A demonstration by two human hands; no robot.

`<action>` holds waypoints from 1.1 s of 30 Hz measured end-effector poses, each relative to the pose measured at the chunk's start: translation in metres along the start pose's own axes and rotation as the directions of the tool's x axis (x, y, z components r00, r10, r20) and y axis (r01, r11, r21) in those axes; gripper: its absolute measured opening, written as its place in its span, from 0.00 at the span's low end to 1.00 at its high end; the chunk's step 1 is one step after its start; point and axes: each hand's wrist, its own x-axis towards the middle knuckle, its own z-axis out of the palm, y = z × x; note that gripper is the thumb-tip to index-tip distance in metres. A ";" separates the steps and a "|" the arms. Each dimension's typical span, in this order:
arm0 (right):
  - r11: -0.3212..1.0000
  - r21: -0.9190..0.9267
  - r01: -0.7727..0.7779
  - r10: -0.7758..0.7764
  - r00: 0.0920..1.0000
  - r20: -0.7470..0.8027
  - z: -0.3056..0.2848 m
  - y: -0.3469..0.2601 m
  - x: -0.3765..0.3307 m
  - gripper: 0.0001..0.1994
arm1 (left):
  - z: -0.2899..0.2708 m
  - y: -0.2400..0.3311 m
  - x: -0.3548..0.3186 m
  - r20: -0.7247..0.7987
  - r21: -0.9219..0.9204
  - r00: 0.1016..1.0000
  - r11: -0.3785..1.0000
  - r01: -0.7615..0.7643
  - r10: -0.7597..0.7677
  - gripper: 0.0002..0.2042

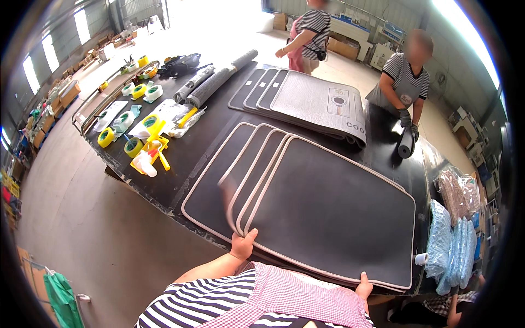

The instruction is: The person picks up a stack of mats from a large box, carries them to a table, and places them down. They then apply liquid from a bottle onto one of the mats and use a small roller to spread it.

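Several dark floor mats with pale bound edges (333, 202) lie fanned out in a stack on the black table in front of me, plain side up. My left hand (242, 246) pinches the near-left corners of the upper mats, and one corner there is lifted and blurred. At the near-right edge of the top mat, my right hand (363, 285) grips the border, thumb on top and the other fingers hidden below. Beyond this stack lie several grey printed mats (311, 98), folded over toward the right.
Tape rolls (154, 93) and a yellow tape dispenser (150, 156) sit on the table's left, near rolled grey mats (219, 79). At the far right, a gloved co-worker (404, 82) holds a rolled black mat (406, 143). Blue wrapped bundles (451, 246) are at right. Another person (311, 35) stands behind.
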 end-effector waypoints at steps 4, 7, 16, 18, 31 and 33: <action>0.997 -0.071 0.026 -0.026 1.000 -0.010 0.000 0.000 0.002 0.18 | 0.001 0.022 -0.011 0.113 0.266 0.990 0.963 0.047 -0.080 0.18; 0.997 -0.065 0.034 -0.035 0.999 -0.012 0.000 0.006 0.006 0.18 | -0.021 0.005 -0.010 0.278 0.452 0.947 0.847 -0.278 0.163 0.20; 0.997 -0.036 0.072 -0.073 0.997 -0.025 0.002 0.015 0.012 0.18 | 0.000 0.071 -0.011 -0.140 -0.101 0.842 0.853 0.512 -0.521 0.10; 0.990 -0.118 0.083 -0.089 0.995 -0.040 0.004 0.018 0.014 0.19 | -0.003 0.063 -0.009 -0.193 0.006 0.908 0.925 0.380 -0.372 0.12; 0.997 0.069 -0.023 0.022 1.000 0.006 0.003 0.019 0.022 0.21 | -0.037 0.031 -0.017 -0.046 0.107 0.998 0.994 -0.036 0.041 0.13; 0.985 0.149 -0.090 0.081 0.995 0.061 0.010 -0.012 0.002 0.22 | -0.041 0.030 -0.025 0.010 0.163 0.975 0.962 -0.220 0.221 0.19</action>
